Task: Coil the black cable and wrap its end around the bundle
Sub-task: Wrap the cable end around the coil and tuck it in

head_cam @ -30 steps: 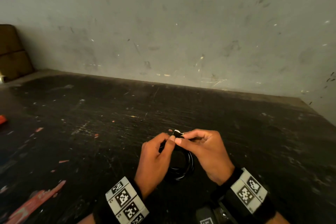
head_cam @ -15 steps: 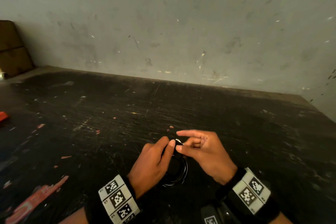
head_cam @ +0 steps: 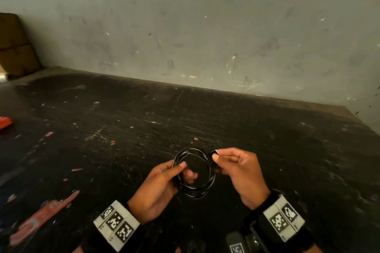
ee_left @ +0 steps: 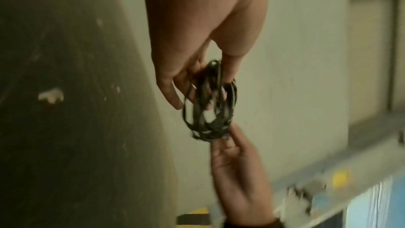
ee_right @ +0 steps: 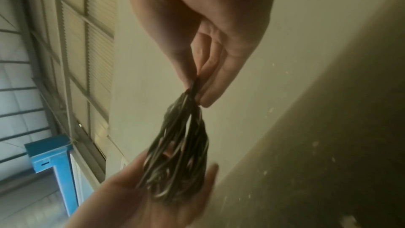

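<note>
The black cable (head_cam: 207, 178) is wound into a round coil of several loops, held up just above the dark table (head_cam: 123, 129). My left hand (head_cam: 164, 178) grips the coil's left side, thumb on top and fingers through the ring. My right hand (head_cam: 232, 162) pinches the coil's upper right, where the cable's pale-tipped end (head_cam: 216, 151) shows between thumb and forefinger. In the left wrist view the coil (ee_left: 210, 110) hangs from my left hand's fingers (ee_left: 175, 82), and the right hand's fingertips (ee_left: 232, 138) meet it below. In the right wrist view the strands (ee_right: 181, 138) run from my right pinch to the left palm (ee_right: 153, 197).
The scratched black table meets a grey wall (head_cam: 205, 26) at the back. A red object (head_cam: 5, 122) lies at the far left edge and red paint marks (head_cam: 41, 217) streak the near left. A brown box (head_cam: 14, 47) stands in the back left corner.
The hands were close together over the bundle. They have now drawn apart, the coil has turned to face up as an open ring, and the right hand has moved right with the cable end.
</note>
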{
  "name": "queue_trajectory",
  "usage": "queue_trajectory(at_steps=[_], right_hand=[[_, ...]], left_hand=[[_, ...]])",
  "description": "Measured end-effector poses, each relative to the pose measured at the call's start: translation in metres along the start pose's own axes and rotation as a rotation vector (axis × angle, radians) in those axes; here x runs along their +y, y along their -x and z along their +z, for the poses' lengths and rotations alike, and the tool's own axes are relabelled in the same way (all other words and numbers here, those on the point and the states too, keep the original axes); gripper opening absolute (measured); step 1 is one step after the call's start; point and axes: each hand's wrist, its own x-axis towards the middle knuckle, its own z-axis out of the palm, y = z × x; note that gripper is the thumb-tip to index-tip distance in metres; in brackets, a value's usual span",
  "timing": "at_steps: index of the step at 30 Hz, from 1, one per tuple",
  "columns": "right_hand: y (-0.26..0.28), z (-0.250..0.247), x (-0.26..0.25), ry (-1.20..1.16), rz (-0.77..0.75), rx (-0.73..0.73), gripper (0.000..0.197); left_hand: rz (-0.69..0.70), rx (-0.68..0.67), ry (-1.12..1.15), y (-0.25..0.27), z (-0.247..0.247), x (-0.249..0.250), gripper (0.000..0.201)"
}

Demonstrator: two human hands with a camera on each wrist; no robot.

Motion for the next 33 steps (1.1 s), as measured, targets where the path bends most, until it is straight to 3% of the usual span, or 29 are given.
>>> queue_trajectory(at_steps=[4, 7, 11, 13, 15, 18, 21, 23, 26, 30, 33], right_hand=[[0.005, 0.017, 0.016, -0.088, 0.104, -0.082, 0.01], [0.005, 0.037, 0.029, -0.103, 0.148, -0.169, 0.013], [0.005, 0.074, 0.054, -0.176, 0.233, -0.225, 0.01], [0.008, 0.094, 0.071, -0.191, 0.28, -0.263, 0.009], [0.014, 0.111, 0.087, -0.187, 0.319, -0.334, 0.009], [0.025, 0.141, 0.108, -0.087, 0.343, -0.507, 0.007], [0.026, 0.153, 0.13, 0.168, 0.206, -0.675, 0.005], [0.023, 0.151, 0.145, 0.525, -0.045, -0.904, 0.015], [0.022, 0.142, 0.164, 1.05, -0.398, -1.234, 0.034], [0.027, 0.149, 0.164, 1.163, -0.491, -1.222, 0.034], [0.03, 0.15, 0.166, 1.152, -0.433, -1.134, 0.03]], left_hand=[[-0.097, 0.09, 0.267, 0.0, -0.011, 0.006, 0.006], [-0.112, 0.158, 0.264, 0.001, -0.031, 0.015, 0.004], [-0.097, 0.374, 0.159, 0.017, -0.073, 0.005, 0.015], [-0.163, 0.451, 0.119, 0.034, -0.098, -0.004, 0.014], [-0.232, 0.477, 0.252, 0.051, -0.119, -0.01, 0.012], [-0.176, 0.603, 0.456, 0.071, -0.147, -0.019, 0.019], [-0.079, 0.807, 0.397, 0.083, -0.163, -0.026, 0.024], [-0.042, 0.919, 0.269, 0.092, -0.175, -0.028, 0.021], [-0.036, 0.902, 0.283, 0.103, -0.19, -0.028, 0.02], [-0.04, 0.891, 0.224, 0.106, -0.197, -0.031, 0.029], [-0.041, 0.926, -0.073, 0.102, -0.188, -0.035, 0.032]])
